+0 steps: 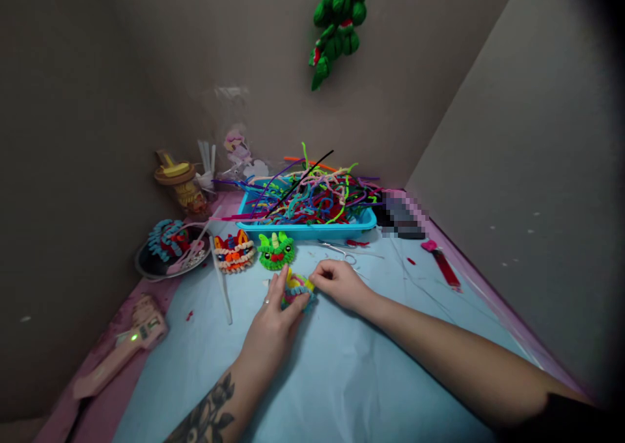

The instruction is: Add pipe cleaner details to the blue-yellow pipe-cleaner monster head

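A small figure of fuzzy pipe cleaners (295, 289), blue with yellow and pink parts, is between my hands above the blue sheet. My left hand (279, 306) grips it from the left, thumb in front and fingers behind. At its upper right, my right hand (336, 281) has thumb and forefinger pinched together on a yellow part. Just behind it sits a green pipe-cleaner animal head (277, 251) with a red nose. Left of that stands an orange and cream pipe-cleaner head (234, 251). Scissors (342, 253) lie behind my right hand.
A blue basket (307, 231) heaped with coloured pipe cleaners stands at the back. On the left are a metal bowl (146, 267), a white glue stick (222, 293) and a pink glue gun (131, 345) with a green light. A red packet (446, 270) lies at right.
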### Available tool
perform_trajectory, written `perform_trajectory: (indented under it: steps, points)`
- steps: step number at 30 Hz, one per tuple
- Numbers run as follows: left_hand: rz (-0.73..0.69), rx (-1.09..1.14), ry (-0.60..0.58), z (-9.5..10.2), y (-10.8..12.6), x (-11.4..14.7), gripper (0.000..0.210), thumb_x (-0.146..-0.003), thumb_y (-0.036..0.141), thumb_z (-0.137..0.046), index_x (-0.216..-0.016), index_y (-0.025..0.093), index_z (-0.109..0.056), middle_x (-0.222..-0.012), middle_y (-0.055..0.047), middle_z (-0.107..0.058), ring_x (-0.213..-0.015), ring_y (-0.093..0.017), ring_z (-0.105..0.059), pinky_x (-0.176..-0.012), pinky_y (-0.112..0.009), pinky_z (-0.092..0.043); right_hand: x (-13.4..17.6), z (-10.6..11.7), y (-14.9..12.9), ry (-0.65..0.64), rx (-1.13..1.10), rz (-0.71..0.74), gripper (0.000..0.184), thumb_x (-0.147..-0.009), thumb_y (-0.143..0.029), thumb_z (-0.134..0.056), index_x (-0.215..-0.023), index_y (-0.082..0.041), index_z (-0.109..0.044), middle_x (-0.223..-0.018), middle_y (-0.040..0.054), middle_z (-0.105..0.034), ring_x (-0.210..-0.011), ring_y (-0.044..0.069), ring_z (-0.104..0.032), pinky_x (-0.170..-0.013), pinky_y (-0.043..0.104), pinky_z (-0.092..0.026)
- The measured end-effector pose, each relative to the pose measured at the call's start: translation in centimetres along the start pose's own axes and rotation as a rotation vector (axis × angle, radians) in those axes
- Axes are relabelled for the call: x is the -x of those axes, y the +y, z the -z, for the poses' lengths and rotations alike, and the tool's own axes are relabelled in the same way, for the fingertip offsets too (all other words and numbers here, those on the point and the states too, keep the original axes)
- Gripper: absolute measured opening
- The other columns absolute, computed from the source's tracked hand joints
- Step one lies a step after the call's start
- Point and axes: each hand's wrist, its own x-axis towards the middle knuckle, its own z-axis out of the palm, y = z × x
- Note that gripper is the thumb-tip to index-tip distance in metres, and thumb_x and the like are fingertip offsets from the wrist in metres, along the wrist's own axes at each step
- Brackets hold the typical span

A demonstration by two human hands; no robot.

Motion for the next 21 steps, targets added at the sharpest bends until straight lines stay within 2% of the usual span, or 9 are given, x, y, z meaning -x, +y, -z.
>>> perform_trajectory:
  steps: [7,12,17,21]
  points:
    - [-0.036,0.008,0.023,-0.21,-0.14,-0.06,0.033,-0.082,0.014,-0.050,-0.112,0.026,-0.060,-0.148,-0.006,-0.018,-0.124,-0.028,-0.041,-0.094,-0.043,-0.045,-0.01,-0.01,0.15,-0.006,0.001,-0.007,0.016,-0.072,-0.024,-0.053,-0.059,-0.015,-0.056,-0.056,-0.0024,-0.054,-0.055,0.010,-0.046,-0.052,0.020,-0.035]
    - [-0.010,0.067,0.024,-0.12,-0.07,-0.16,0.034,-0.082,0.014,-0.050,-0.111,0.028,-0.060,-0.146,-0.005,-0.025,-0.121,-0.029,-0.044,-0.094,-0.045,-0.045,-0.04,-0.08,0.23,-0.007,-0.018,-0.013,0.016,-0.072,-0.024,-0.053,-0.059,-0.015,-0.057,-0.055,-0.0026,-0.053,-0.054,0.010,-0.046,-0.052,0.019,-0.035]
    - [0.008,0.076,0.011,0.04,0.03,-0.23,0.033,-0.083,0.015,-0.049,-0.111,0.029,-0.060,-0.144,-0.005,-0.030,-0.122,-0.031,-0.043,-0.092,-0.048,-0.046,-0.11,0.00,0.19,-0.012,-0.023,-0.014,0.015,-0.071,-0.023,-0.054,-0.059,-0.015,-0.058,-0.055,-0.0022,-0.055,-0.054,0.010,-0.047,-0.052,0.020,-0.036]
    - [-0.009,0.077,0.026,0.12,0.01,-0.14,0.033,-0.081,0.014,-0.051,-0.110,0.028,-0.060,-0.144,-0.005,-0.029,-0.126,-0.030,-0.038,-0.095,-0.047,-0.044,-0.13,0.16,0.05,-0.020,-0.030,-0.008,0.014,-0.072,-0.024,-0.054,-0.063,-0.015,-0.060,-0.058,-0.0015,-0.057,-0.056,0.010,-0.049,-0.053,0.020,-0.037]
